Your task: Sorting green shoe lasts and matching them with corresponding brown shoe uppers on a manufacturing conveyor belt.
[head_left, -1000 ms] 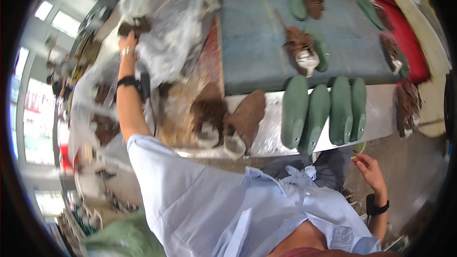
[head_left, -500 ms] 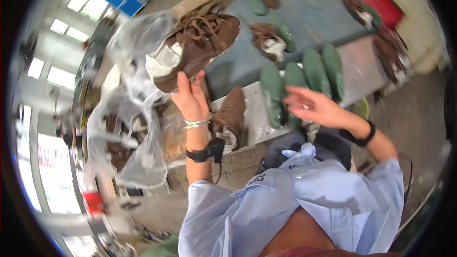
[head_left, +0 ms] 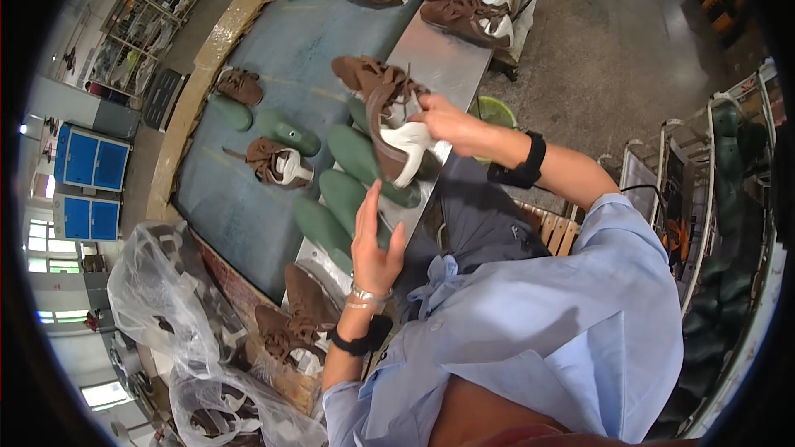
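Holding a brown shoe upper (head_left: 387, 116) just above the frame's centre, the right hand (head_left: 447, 122) pinches its white lining, while the left hand (head_left: 374, 240) sits just below it, fingers spread and holding nothing. At lower left a clear plastic bag (head_left: 178, 339) holds more brown uppers. Green shoe lasts (head_left: 352, 174) and further uppers lie on the blue-grey table (head_left: 273, 58). A concrete floor (head_left: 613, 58) fills the upper right.

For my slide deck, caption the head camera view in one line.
Right hand holds a brown shoe upper over green lasts; open left hand is just below it.
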`<move>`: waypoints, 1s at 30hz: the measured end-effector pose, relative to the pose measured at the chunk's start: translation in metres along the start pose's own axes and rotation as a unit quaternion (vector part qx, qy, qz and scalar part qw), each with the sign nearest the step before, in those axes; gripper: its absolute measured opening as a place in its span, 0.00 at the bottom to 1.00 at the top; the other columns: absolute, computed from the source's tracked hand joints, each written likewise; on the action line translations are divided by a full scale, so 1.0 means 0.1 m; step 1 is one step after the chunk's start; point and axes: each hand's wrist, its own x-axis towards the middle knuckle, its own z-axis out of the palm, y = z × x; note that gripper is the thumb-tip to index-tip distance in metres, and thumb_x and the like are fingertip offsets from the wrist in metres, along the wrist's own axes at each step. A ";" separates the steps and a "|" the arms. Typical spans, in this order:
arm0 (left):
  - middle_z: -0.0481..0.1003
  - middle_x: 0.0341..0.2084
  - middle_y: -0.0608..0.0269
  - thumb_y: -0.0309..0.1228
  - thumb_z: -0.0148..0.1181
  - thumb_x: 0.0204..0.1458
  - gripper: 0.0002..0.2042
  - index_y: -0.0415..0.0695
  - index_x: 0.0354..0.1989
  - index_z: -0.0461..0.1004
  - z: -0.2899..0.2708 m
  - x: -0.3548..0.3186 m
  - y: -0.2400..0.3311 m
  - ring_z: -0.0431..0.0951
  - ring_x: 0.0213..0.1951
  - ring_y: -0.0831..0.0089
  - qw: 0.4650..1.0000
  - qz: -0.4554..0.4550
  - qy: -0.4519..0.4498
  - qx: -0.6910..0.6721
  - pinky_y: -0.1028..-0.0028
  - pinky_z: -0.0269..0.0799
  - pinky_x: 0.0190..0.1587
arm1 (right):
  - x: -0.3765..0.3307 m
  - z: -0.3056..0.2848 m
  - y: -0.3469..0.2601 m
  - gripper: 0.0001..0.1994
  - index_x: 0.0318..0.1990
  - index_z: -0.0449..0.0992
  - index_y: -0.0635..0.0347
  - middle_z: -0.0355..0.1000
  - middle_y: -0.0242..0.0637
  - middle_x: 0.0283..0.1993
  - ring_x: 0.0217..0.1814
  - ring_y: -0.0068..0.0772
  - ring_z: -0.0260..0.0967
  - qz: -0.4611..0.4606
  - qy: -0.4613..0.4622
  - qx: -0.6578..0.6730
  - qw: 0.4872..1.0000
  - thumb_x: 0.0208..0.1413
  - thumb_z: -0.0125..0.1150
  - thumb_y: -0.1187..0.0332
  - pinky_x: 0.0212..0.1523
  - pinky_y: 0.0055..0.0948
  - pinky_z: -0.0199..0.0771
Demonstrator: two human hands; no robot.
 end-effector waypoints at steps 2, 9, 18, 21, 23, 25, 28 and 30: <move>0.65 0.59 0.50 0.20 0.52 0.53 0.26 0.35 0.62 0.58 -0.08 -0.08 -0.02 0.66 0.60 0.63 0.999 -0.041 -0.011 -0.015 0.67 0.60 0.62 | 0.25 -0.39 0.00 0.14 0.43 0.72 0.70 0.74 0.50 0.35 0.39 0.44 0.73 -0.131 0.104 -0.178 0.970 0.49 0.52 0.72 0.44 0.39 0.70; 0.74 0.48 0.54 0.19 0.48 0.55 0.16 0.35 0.53 0.69 -0.24 -0.75 -0.33 0.75 0.47 0.68 0.953 -0.227 0.193 -0.057 0.72 0.71 0.51 | 1.24 -1.13 0.24 0.14 0.44 0.74 0.55 0.74 0.50 0.43 0.47 0.55 0.70 -0.070 0.207 -0.513 0.830 0.49 0.51 0.69 0.46 0.47 0.70; 0.77 0.37 0.54 0.18 0.51 0.53 0.12 0.39 0.45 0.74 -0.47 -1.31 -0.16 0.77 0.38 0.64 0.914 -0.321 0.242 0.045 0.71 0.71 0.42 | 1.68 -2.15 0.75 0.19 0.53 0.72 0.68 0.74 0.38 0.43 0.42 0.30 0.69 -0.116 0.191 -0.269 0.937 0.53 0.53 0.71 0.42 0.30 0.69; 0.77 0.35 0.52 0.18 0.53 0.52 0.11 0.39 0.43 0.74 -0.41 -1.65 -0.06 0.77 0.37 0.59 0.901 -0.317 0.293 0.049 0.71 0.72 0.41 | 1.49 -1.52 0.35 0.17 0.55 0.69 0.69 0.73 0.40 0.49 0.49 0.27 0.67 -0.161 0.087 -0.256 0.949 0.58 0.50 0.75 0.52 0.26 0.63; 0.76 0.39 0.54 0.19 0.53 0.52 0.11 0.37 0.44 0.74 -0.34 -1.78 -0.07 0.77 0.42 0.64 0.900 -0.359 0.248 0.006 0.72 0.71 0.46 | 1.27 -1.13 0.14 0.15 0.52 0.70 0.69 0.73 0.36 0.47 0.47 0.24 0.65 -0.156 0.005 -0.247 0.956 0.59 0.50 0.74 0.51 0.23 0.61; 0.75 0.42 0.53 0.19 0.55 0.51 0.13 0.37 0.45 0.73 -0.32 -1.85 -0.13 0.76 0.45 0.61 0.904 -0.316 0.274 0.089 0.70 0.70 0.49 | 1.06 -0.73 0.00 0.13 0.50 0.71 0.68 0.72 0.31 0.45 0.45 0.21 0.63 -0.193 -0.070 -0.282 0.937 0.60 0.50 0.72 0.48 0.21 0.61; 0.71 0.51 0.50 0.20 0.59 0.46 0.21 0.39 0.52 0.69 -0.40 -1.95 -0.23 0.69 0.54 0.53 0.884 -0.288 0.290 0.227 0.62 0.64 0.56 | 0.66 -0.16 -0.22 0.11 0.47 0.72 0.67 0.71 0.27 0.40 0.41 0.16 0.62 -0.176 -0.119 -0.273 0.938 0.59 0.51 0.72 0.44 0.18 0.61; 0.67 0.55 0.50 0.21 0.62 0.46 0.25 0.40 0.56 0.66 -0.53 -1.93 -0.35 0.66 0.57 0.53 0.842 -0.316 0.302 0.315 0.61 0.61 0.59 | 0.44 -0.05 -0.33 0.11 0.46 0.73 0.67 0.70 0.27 0.37 0.38 0.15 0.61 -0.200 -0.083 -0.249 0.944 0.59 0.52 0.71 0.41 0.16 0.61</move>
